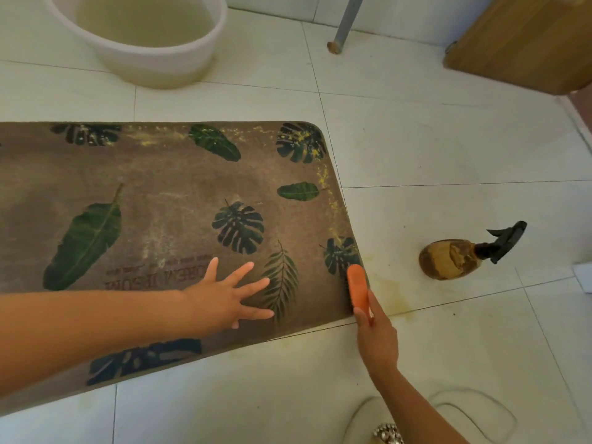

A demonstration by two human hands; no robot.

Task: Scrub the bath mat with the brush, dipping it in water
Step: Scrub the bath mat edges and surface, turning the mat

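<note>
Bath mat lettering seems unreadable.

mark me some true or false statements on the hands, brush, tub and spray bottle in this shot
1. The right hand grips the brush. True.
2. The left hand lies flat with spread fingers on the bath mat. True.
3. The brush is dipped in the white tub. False: it is at the mat's right edge, well apart from the tub.
4. The spray bottle sits on the mat. False: it is on the floor tiles, to the right of the mat.
5. The tub is dry inside. False: it holds cloudy water.
</note>
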